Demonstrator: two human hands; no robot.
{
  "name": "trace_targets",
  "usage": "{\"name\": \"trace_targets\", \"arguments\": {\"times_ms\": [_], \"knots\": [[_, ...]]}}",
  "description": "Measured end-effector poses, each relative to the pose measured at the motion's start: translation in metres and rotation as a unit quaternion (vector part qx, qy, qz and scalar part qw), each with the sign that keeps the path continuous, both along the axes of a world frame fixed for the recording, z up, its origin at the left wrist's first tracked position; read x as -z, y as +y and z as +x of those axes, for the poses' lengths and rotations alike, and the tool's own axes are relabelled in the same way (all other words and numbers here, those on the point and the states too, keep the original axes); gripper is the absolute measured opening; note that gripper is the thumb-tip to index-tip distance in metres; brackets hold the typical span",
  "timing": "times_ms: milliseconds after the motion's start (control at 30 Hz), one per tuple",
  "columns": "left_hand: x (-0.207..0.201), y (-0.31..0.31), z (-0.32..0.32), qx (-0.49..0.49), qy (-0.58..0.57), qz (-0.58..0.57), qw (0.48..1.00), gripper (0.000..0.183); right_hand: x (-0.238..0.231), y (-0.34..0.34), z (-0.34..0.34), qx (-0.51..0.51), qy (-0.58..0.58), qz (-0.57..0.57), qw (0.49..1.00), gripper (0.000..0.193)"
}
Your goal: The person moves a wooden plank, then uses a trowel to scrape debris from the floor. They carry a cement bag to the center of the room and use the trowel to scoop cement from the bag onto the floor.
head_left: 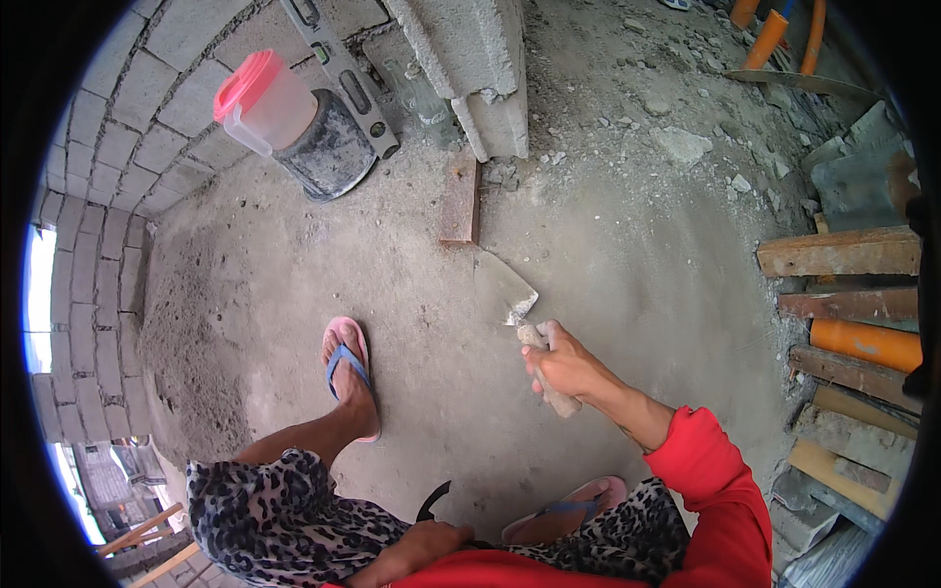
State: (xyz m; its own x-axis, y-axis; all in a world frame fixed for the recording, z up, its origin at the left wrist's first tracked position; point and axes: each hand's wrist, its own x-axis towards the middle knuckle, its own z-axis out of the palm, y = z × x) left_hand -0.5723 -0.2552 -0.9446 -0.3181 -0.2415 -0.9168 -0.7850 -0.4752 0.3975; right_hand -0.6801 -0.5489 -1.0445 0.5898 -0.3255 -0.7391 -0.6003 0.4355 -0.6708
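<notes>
The person's right hand [569,365] is wrapped around the handle of a trowel [507,286], the thumb lying toward the blade end and the butt of the handle sticking out below the fingers; the trowel is over the concrete floor [421,314], ahead of the person and right of the forward foot; its long axis runs aslant, from the butt at the lower right up to the tip at the upper left, so the blade points away from the body and a little to the left; the tip ends just beside the near end of a reddish-brown wooden block [460,201], though whether the two touch is hard to make out; the blade's grey nearly melts into the floor, its left edge is faint, and whether it lies flat or hangs slightly above is unclear; the fingers and palm hide the middle of the handle; the left hand [426,549] is low, by the leopard-patterned cloth [270,510] and next to a black strip [431,502], its fingers too hidden to say whether they hold anything; the red sleeve [711,470] is cut off by the lower edge; farther off, a spirit level [343,73] leans beside a pink-lidded tub [270,98], its upper end cut off at the rim
</notes>
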Motion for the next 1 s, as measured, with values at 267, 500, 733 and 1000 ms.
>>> {"name": "trace_targets", "arguments": {"times_ms": [267, 500, 733, 1000], "knots": [[-0.001, 0.001, 0.0, -0.013, -0.005, -0.012, 1.0, 0.035, -0.016, -0.014, -0.01, -0.037, 0.055, -0.049, 0.997, 0.057], [-0.002, -0.003, -0.003, -0.004, -0.011, -0.011, 1.0, 0.038, 0.016, -0.02, -0.001, -0.087, 0.033, -0.149, 0.985, 0.057], [-0.003, -0.003, -0.004, -0.008, 0.0, -0.029, 1.0, 0.035, 0.079, 0.012, -0.019, -0.056, -0.023, -0.287, 0.956, 0.056], [-0.006, -0.003, -0.008, -0.014, -0.013, -0.058, 0.998, 0.03, 0.067, 0.019, 0.002, -0.061, 0.013, -0.199, 0.978, 0.059]]}}
